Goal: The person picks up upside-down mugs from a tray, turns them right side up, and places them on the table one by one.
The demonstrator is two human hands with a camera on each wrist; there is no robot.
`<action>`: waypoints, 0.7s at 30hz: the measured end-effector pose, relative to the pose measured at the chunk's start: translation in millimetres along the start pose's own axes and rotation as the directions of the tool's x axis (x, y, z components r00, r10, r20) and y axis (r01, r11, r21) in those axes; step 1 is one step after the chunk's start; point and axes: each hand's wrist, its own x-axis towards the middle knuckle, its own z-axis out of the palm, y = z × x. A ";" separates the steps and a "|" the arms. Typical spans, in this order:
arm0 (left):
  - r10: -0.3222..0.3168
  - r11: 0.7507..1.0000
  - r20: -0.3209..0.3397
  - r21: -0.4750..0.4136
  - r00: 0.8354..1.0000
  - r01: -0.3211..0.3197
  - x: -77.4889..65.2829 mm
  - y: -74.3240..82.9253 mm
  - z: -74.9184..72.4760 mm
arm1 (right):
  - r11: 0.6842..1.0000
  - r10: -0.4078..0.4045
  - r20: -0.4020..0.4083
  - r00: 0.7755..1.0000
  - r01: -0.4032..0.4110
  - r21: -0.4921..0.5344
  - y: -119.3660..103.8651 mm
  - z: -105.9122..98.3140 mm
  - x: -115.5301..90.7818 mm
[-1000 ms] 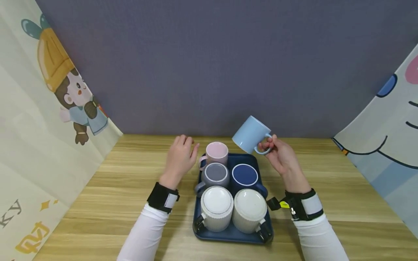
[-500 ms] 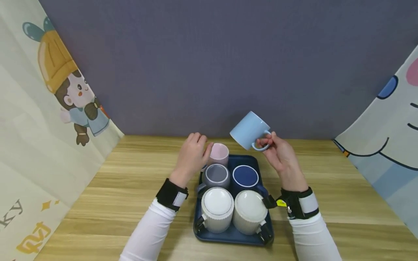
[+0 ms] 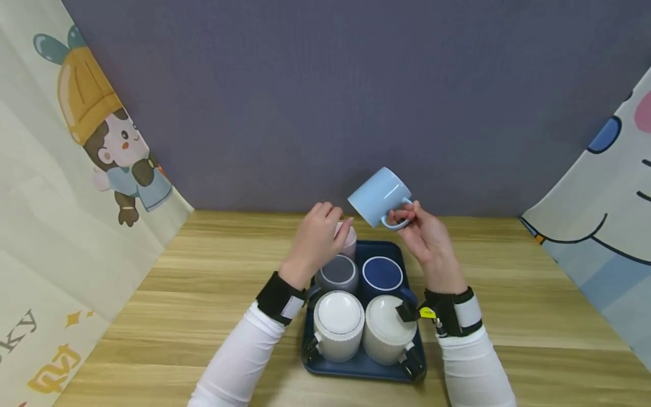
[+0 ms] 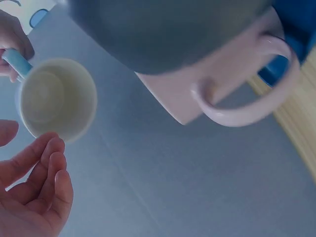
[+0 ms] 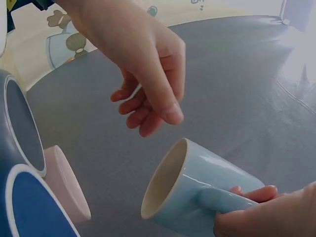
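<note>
My right hand (image 3: 429,243) grips a light blue mug (image 3: 378,196) by its handle and holds it up over the far end of the navy tray (image 3: 363,368). Tilted, the mug has its mouth turned down to the left, and the left wrist view looks into its pale inside (image 4: 61,101). Just left of the mug hovers my left hand (image 3: 316,237), fingers loosely bent and holding nothing; in the right wrist view its fingertips hang near the mug's rim. A pink mug (image 3: 351,242) stands upside down on the tray, partly hidden behind my left hand.
Upside down on the tray are also a grey mug (image 3: 338,271), a dark blue mug (image 3: 382,274) and two white mugs (image 3: 339,333) with black handles. The wooden table (image 3: 203,282) ends at a grey back wall (image 3: 325,102).
My left hand has moved right toward the light blue mug, now covering part of the pink mug. The right hand has brought the light blue mug slightly left and up.
</note>
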 end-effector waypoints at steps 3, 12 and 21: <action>-0.006 0.999 -0.005 -0.034 1.000 0.006 3.0 5.8 1.2 | 0.999 -0.003 -0.003 1.000 0.003 0.035 1.3 0.4 1.5; -0.133 0.940 0.117 -0.300 0.984 0.163 15.2 24.8 0.1 | 0.990 -0.008 -0.012 1.000 0.010 0.143 6.4 2.1 2.3; -0.273 0.818 0.371 -0.396 0.888 0.417 29.2 42.0 -5.1 | 0.958 0.038 -0.027 0.999 -0.029 0.287 9.5 6.1 -0.6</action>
